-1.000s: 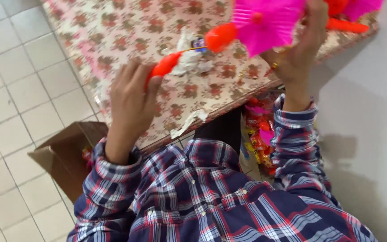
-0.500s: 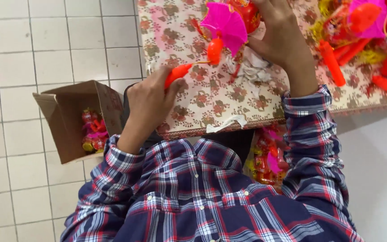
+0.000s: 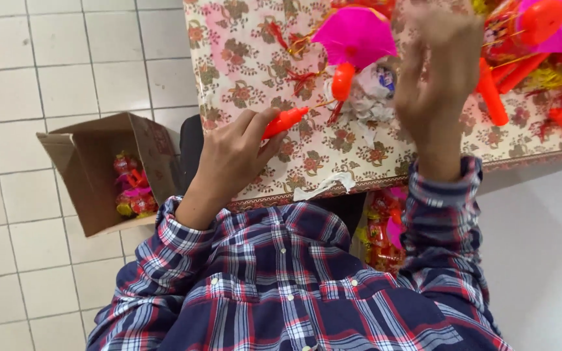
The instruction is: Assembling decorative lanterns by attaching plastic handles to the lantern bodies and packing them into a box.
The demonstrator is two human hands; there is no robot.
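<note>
My left hand (image 3: 232,159) is closed around an orange plastic stick (image 3: 283,121), pinched between thumb and fingers so that its pointed end juts out to the right over the desk (image 3: 248,71), which carries a floral pink cloth. My right hand (image 3: 438,84) is raised above the desk with its back toward me; it is blurred, the fingers appear loosely spread upward, and I cannot tell whether they touch anything. Between the two hands, nearer the right, lies a bright pink paper fan (image 3: 355,34) with an orange knob (image 3: 343,80) just below it, resting beside crumpled white wrapping (image 3: 373,97). To the right of my right hand lie more orange sticks (image 3: 491,94) and pink pieces in a heap. Near the desk edge, below and between the hands, lies a torn white scrap (image 3: 325,184). To the left of my left hand, on the tiled floor (image 3: 27,65), stands an open cardboard box (image 3: 92,169) holding red and yellow packets (image 3: 133,188). Further coloured packets (image 3: 382,231) sit under the desk edge, below my right wrist. Both my sleeves are plaid.
</note>
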